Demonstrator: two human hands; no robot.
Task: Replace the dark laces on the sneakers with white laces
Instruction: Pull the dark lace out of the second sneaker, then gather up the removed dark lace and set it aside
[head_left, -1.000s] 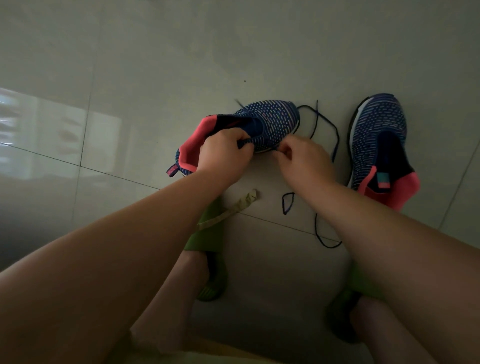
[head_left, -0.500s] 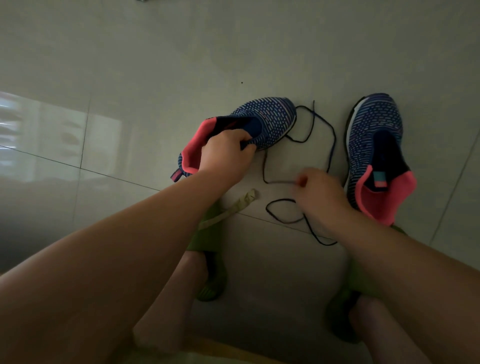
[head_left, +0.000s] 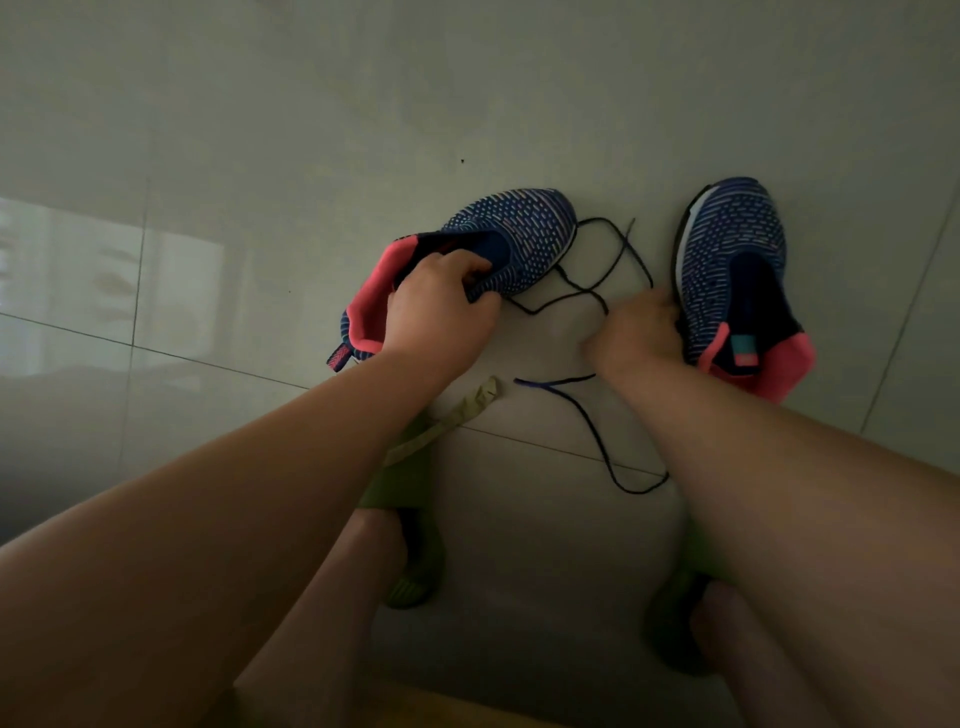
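Note:
Two blue knit sneakers with pink collars lie on the tiled floor. My left hand (head_left: 441, 306) grips the left sneaker (head_left: 514, 234) at its opening, tilting it on its side. The right sneaker (head_left: 732, 260) stands upright at the right. My right hand (head_left: 636, 332) is curled beside that sneaker's inner edge, holding the dark lace (head_left: 587, 296). The lace runs loose over the floor between the sneakers, with another stretch trailing toward me under my right forearm. No white lace is visible.
A crumpled tan strip (head_left: 457, 415) lies on the floor near my left forearm. My feet in green slippers (head_left: 410, 519) are below. Grey floor tiles (head_left: 260, 130) stretch out behind the sneakers.
My right hand pulled the dark lace out of the left sneaker, moving right and toward me, and now sits against the right sneaker. The left hand kept its hold on the left sneaker.

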